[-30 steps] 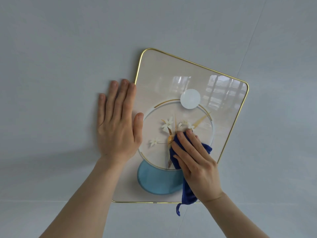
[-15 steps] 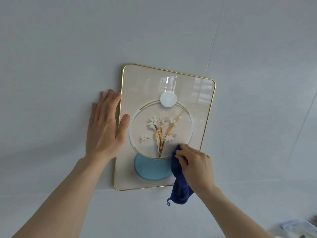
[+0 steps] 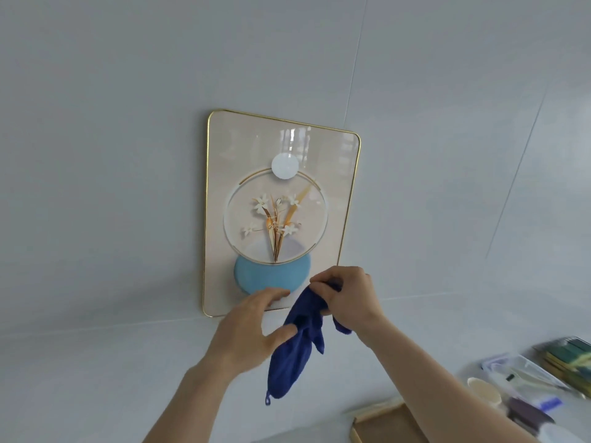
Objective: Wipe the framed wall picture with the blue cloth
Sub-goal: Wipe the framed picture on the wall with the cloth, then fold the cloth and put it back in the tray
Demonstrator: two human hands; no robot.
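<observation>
The framed picture hangs on the pale wall, with a thin gold frame, white flowers and a blue vase under glossy glass. Below its lower edge my right hand pinches the top of the blue cloth, which hangs down loosely, off the glass. My left hand is in front of the picture's bottom edge with fingers spread. Its thumb touches the hanging cloth; whether it grips the cloth I cannot tell.
At the lower right sit a wooden tray, a clear plastic box with tools, a small pale cup, a dark object and stacked green-edged books. Pale wall panels surround the picture.
My right hand lifted the cloth off the glass and drew back below the frame. My left hand left the wall beside the frame and came over to the cloth. The view pulled back.
</observation>
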